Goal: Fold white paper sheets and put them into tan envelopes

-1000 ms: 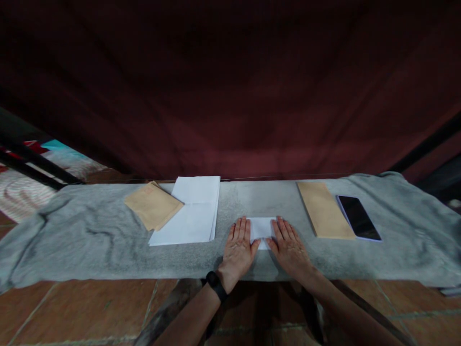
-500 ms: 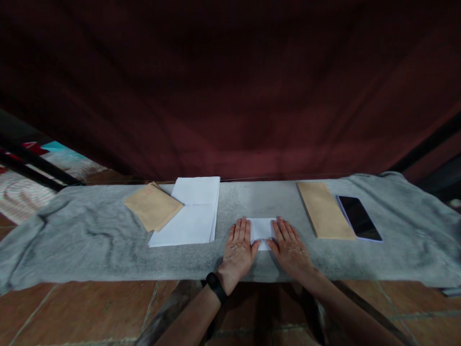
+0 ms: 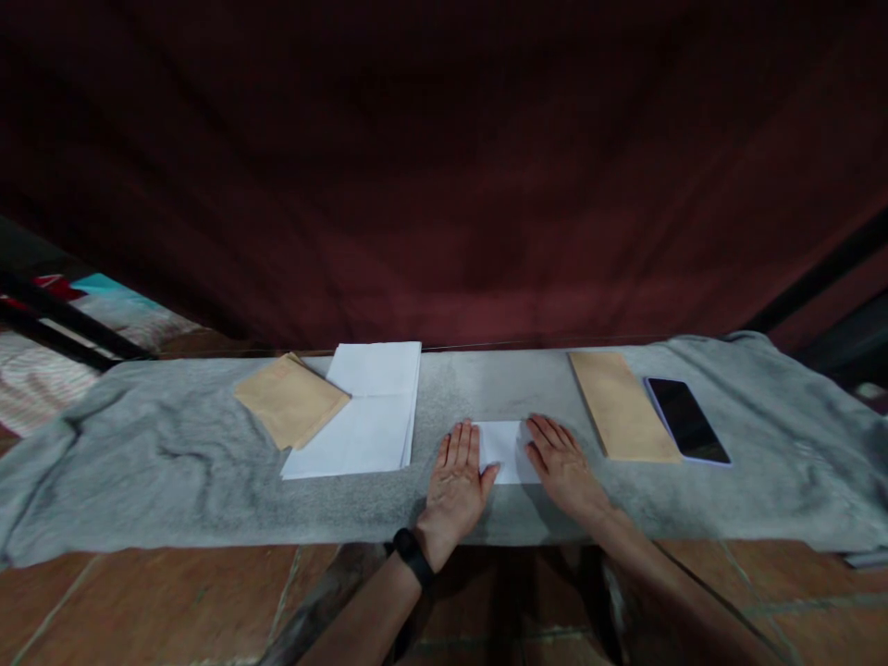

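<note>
A small white folded paper (image 3: 505, 451) lies flat on the grey cloth between my hands. My left hand (image 3: 458, 476) rests flat over its left part, fingers stretched forward and thumb out on the paper. On the right edge lies my right hand (image 3: 561, 460), palm down with the fingers extended and the thumb closer in to them. Both hands hide the paper's sides. To the left is a stack of white paper sheets (image 3: 375, 430) with a crease across the top one. Brown envelopes (image 3: 291, 400) overlap the stack's left side.
Grey cloth (image 3: 173, 481) covers the long narrow surface. On the right lies a stack of brown envelopes (image 3: 624, 407), with a dark-screened phone (image 3: 688, 421) against it. A dark red curtain (image 3: 444, 185) hangs behind, and tiled floor (image 3: 173, 601) shows in front.
My right hand's thumb has drawn in towards its fingers and off the middle of the paper. My left hand stays nearly where it was. The view has shifted slightly.
</note>
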A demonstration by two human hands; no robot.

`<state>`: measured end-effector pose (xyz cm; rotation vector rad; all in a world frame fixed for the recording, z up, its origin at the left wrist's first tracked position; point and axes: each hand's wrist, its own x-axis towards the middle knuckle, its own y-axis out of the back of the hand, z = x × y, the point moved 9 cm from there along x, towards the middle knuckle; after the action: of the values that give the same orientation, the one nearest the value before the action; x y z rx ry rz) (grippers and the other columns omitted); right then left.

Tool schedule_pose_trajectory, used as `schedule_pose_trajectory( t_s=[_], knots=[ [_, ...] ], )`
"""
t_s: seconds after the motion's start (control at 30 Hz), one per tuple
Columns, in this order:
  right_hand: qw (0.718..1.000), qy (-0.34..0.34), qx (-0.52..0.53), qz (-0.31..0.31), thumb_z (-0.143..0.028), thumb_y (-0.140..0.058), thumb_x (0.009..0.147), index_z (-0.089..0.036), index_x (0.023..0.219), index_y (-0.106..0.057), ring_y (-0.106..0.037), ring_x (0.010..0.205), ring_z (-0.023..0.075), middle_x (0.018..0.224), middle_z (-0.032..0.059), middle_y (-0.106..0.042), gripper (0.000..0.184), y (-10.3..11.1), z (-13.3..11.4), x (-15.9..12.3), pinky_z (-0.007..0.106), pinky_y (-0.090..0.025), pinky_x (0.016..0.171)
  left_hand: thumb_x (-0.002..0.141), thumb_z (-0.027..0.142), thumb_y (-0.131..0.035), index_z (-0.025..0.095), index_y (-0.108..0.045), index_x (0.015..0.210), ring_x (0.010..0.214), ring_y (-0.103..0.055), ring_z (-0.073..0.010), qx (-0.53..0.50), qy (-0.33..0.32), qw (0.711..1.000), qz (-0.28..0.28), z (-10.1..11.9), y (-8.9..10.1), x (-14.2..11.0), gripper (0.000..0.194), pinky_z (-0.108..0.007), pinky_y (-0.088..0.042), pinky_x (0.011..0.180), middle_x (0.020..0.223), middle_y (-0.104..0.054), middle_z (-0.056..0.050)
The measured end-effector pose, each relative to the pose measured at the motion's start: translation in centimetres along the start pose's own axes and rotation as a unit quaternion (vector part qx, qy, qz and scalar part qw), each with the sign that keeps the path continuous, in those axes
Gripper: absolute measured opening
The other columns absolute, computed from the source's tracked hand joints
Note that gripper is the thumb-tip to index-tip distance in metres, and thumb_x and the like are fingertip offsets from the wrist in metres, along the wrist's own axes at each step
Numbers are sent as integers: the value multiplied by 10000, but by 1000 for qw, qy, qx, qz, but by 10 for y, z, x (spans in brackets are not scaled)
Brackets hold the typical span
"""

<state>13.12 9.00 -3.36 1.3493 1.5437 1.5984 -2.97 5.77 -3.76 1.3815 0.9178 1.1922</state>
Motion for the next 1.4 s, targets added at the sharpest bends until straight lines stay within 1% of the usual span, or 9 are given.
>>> schedule_pose_trajectory(
  t_s=[0.23, 0.33, 0.43, 0.57, 0.67, 0.83, 1.07, 1.27, 1.4],
  knots=[
    [999, -13, 38, 11, -199, -437, 971, -179, 1377, -583, -587, 1143, 271, 1243, 130, -668, 432, 2, 15, 20, 458, -445, 1044, 1030, 509, -379, 74, -330, 1546, 1505, -300, -302, -23, -15, 999, 26, -1, 3, -2, 676, -485, -343, 1200, 1608, -354, -181],
    [993, -27, 108, 32, -167, -435, 957, -193, 1218, -673, -611, 1039, 259, 1089, 112, -680, 354, 12, 18, 26, 415, -511, 939, 1029, 486, -404, 94, -279, 1566, 1494, -324, -313, -46, -19, 998, 38, -1, 10, -2, 677, -499, -363, 1184, 1617, -334, -187],
    [973, -27, 211, 91, -206, -442, 977, -225, 1041, -700, -637, 933, 218, 975, 65, -644, 267, 37, 22, 32, 364, -539, 864, 1034, 439, -413, 136, -169, 1600, 1513, -278, -315, -73, -18, 994, 81, -1, 31, 2, 687, -527, -357, 1183, 1650, -264, -175],
    [937, -25, 265, 224, -302, -512, 996, -242, 1058, -671, -639, 958, 208, 984, 46, -613, 181, 80, 28, 27, 353, -543, 874, 1032, 375, -434, 163, -66, 1614, 1551, -137, -316, -102, 4, 974, 201, -11, 76, 5, 721, -561, -282, 1218, 1692, -93, -165],
    [949, 24, 240, 203, -266, -502, 1006, -252, 1086, -660, -642, 1003, 208, 1036, 51, -635, 178, 83, 15, 20, 362, -544, 907, 1028, 320, -444, 177, -65, 1614, 1554, -120, -314, -104, 3, 966, 237, -14, 92, 4, 713, -579, -246, 1229, 1695, -91, -153],
    [975, 141, 165, 46, -149, -459, 985, -247, 1107, -654, -659, 998, 206, 1092, 53, -679, 250, 50, -14, 4, 369, -559, 899, 1038, 329, -417, 190, -192, 1596, 1548, -166, -279, -84, -58, 985, 136, 3, 66, 4, 617, -559, -260, 1234, 1662, -256, -127],
    [979, 169, 113, -29, -71, -480, 903, -216, 1025, -648, -655, 967, 218, 1066, 68, -694, 254, 35, -19, -10, 386, -543, 892, 1022, 494, -437, 103, -326, 1540, 1514, -269, -305, -54, -62, 996, 24, 13, 14, 1, 658, -547, -321, 1206, 1614, -338, -190],
    [981, 145, 98, -78, -58, -517, 800, -222, 966, -662, -644, 974, 215, 1032, 48, -698, 275, 33, -15, -8, 369, -517, 922, 1020, 523, -421, 99, -372, 1524, 1504, -300, -309, -42, -50, 998, 16, 16, 10, -1, 661, -542, -341, 1194, 1603, -355, -191],
    [987, 121, 97, -42, -168, -456, 929, -219, 1212, -649, -637, 1116, 221, 1220, 69, -692, 346, 30, -12, -3, 397, -507, 1000, 1020, 512, -420, 111, -337, 1545, 1505, -300, -309, -35, -52, 998, 24, 19, 11, -1, 667, -542, -349, 1186, 1604, -361, -184]
  ],
)
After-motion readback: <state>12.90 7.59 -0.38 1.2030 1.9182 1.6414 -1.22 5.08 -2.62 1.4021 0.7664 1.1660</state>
